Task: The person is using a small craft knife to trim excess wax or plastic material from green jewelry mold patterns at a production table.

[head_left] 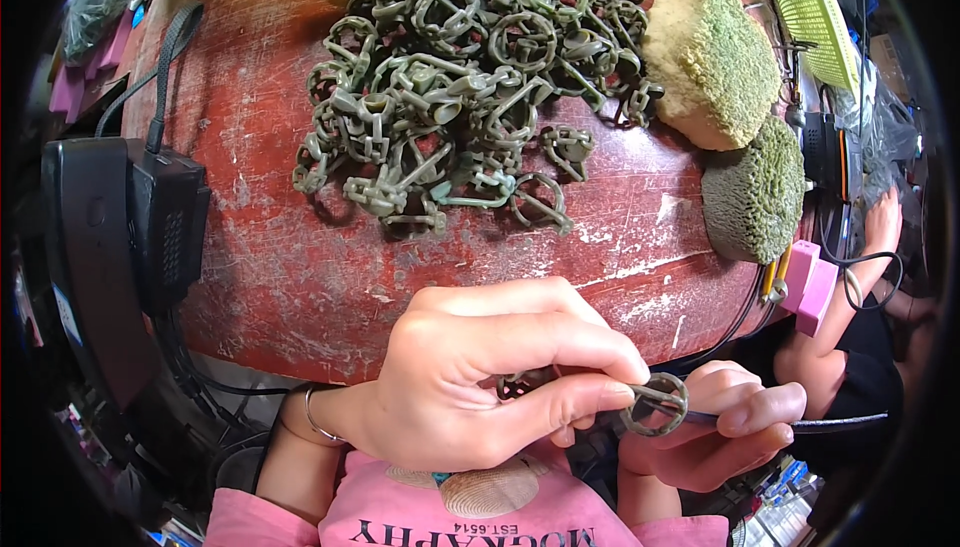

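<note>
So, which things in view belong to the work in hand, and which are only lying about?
In the work:
green ring-shaped piece, in the left grip
thin dark rod, in the right grip
probably the heap of similar pieces

Apparently just lying about:
pale sponge-like block
dark green porous block
pink blocks
light-green basket
black box with cable

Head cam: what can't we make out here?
Ring piece, left part: head view, behind left hand.
Rod, gripped stretch: head view, behind right hand.
Pile, lower layers: head view, under upper ones.
Other person: head view, partly cut off by dark right rim.
</note>
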Tool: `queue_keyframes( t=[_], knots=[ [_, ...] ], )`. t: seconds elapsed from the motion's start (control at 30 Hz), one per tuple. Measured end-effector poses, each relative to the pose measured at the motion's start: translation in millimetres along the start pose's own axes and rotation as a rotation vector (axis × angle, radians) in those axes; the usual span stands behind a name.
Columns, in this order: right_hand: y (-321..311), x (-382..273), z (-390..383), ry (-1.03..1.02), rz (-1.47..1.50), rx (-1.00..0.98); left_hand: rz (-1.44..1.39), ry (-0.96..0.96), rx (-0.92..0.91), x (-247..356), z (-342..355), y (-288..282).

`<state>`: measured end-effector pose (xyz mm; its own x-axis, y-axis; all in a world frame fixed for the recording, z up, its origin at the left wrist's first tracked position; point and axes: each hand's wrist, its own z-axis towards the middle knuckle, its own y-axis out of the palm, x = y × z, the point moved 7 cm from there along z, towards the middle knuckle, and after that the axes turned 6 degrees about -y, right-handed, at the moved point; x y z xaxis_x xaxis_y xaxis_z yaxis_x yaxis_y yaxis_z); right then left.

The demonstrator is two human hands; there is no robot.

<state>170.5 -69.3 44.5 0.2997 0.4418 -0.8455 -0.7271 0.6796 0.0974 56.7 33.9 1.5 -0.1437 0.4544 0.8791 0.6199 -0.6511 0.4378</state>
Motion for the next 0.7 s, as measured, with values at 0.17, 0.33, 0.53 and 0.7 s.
queue_keyframes(
  t=[0.17,0.33,0.53,0.7],
  knots=[
    [10.0,3.0,-0.7,0.080,-0.021,-0.029,0.079,0.071,0.025,4.2,-1.4,-2.2],
    [1.9,-4.2,8.0,0.140,-0.263,-0.389,0.118,0.142,0.018,8.5,-1.2,-0.3],
    [6.3,2.1,7.8,0.209,-0.143,-0.491,0.110,0.180,0.024,5.4,-2.9,-0.6],
    [4.7,-0.5,5.8,0.170,-0.234,-0.366,0.119,0.175,0.030,7.1,-2.3,-0.2]
  ],
)
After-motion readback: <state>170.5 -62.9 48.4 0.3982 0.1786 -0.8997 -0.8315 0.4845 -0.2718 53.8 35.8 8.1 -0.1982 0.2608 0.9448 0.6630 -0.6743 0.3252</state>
